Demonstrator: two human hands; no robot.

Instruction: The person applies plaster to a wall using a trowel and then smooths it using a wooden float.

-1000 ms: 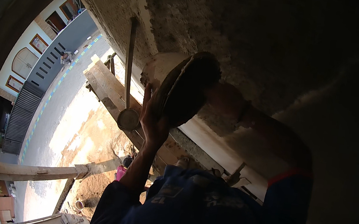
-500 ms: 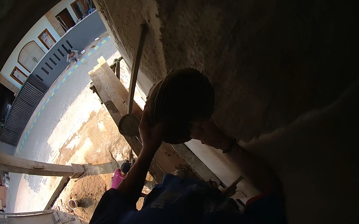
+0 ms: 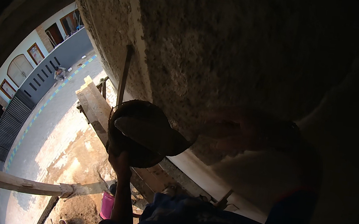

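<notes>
The round pan (image 3: 146, 135) has tipped down and swung left since the earlier frame, and now it is showing its open mouth with a grey heap of mortar (image 3: 140, 129) lying inside, where before it was standing up near the head. The left hand (image 3: 120, 158) is gripping the pan from below, fingers clenched on its lower rim, holding it just off the rough plastered wall (image 3: 225, 49). The right hand (image 3: 226, 134) is reaching up against the wall beside the pan, deep in shadow, and I cannot tell whether its fingers are closed on a tool or pressing bare. As for progress, the wall above is carrying a coarse, wet-looking coat, while a smoother pale strip (image 3: 244, 176) lower right is looking untreated, so I am judging the plastering partway done, with mortar left in the pan to go on. Far below, a wooden plank (image 3: 93, 104) and a pole (image 3: 18, 181) are jutting out over the sandy ground (image 3: 69, 142) and street (image 3: 46, 116).
</notes>
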